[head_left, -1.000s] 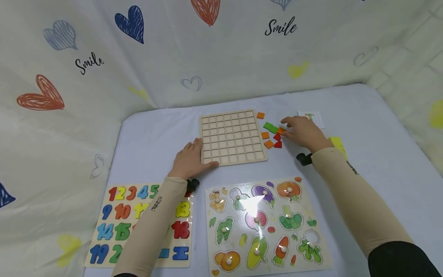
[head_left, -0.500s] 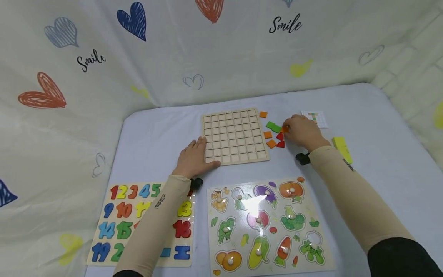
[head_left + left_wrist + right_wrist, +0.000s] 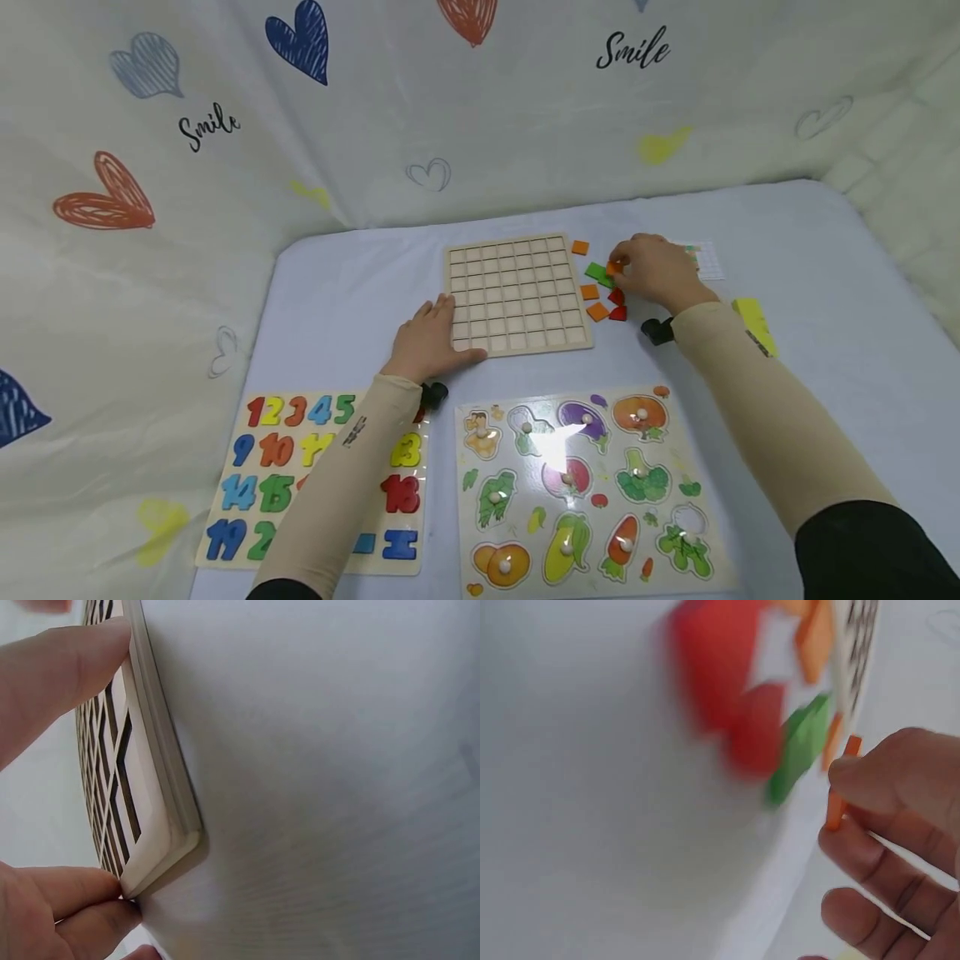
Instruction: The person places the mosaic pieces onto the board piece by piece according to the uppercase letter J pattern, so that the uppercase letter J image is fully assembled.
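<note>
Two-handed: pinching an orange square tile (image 3: pixel 835 808) in the right hand (image 3: pixel 658 268), right of the wooden grid board (image 3: pixel 517 296); spanning the board's near-left corner with outspread left hand (image 3: pixel 427 340).

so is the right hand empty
No, the right wrist view shows the right hand pinching an orange tile between thumb and fingers.

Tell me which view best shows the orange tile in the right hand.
The right wrist view: it shows the orange tile close up and nearly edge-on, pinched by the right hand. The head view shows it small and partly covered by the hand; I cannot make it out in the left wrist view.
</note>
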A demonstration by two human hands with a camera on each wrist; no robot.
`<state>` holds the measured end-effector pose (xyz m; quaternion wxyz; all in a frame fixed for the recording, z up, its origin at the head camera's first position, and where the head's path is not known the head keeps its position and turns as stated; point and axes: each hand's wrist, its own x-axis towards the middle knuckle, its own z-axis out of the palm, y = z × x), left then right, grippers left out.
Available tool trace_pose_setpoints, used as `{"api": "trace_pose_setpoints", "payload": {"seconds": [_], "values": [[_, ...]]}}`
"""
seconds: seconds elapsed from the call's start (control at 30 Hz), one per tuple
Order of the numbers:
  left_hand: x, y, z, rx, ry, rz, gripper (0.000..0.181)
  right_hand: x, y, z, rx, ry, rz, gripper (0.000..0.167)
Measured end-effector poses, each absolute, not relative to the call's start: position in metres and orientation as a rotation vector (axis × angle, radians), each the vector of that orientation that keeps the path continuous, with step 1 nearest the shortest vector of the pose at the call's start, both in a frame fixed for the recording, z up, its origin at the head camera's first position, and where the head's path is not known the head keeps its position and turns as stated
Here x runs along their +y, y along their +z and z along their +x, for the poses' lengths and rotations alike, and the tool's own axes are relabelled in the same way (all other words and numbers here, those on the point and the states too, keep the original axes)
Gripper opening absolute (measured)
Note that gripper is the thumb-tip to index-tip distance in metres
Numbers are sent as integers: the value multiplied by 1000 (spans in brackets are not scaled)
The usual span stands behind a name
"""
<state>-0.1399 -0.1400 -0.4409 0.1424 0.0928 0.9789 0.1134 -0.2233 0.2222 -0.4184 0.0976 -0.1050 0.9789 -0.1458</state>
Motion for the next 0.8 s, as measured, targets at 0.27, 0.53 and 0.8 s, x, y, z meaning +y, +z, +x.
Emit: {"api": "trace_pose_setpoints", "payload": {"seconds": [0.27,0.53,0.8], "values": [[-142,-440,-141,2800,410,235,117,157,-414,-247,2816,-504,-592,35],[-139,-442,-140,2788,413,242,118,96,-417,-267,2784,-455,-753,29],[-139,-438,-139,2782,409,241,115,65,-422,-277,2753,-409,-743,29]]}}
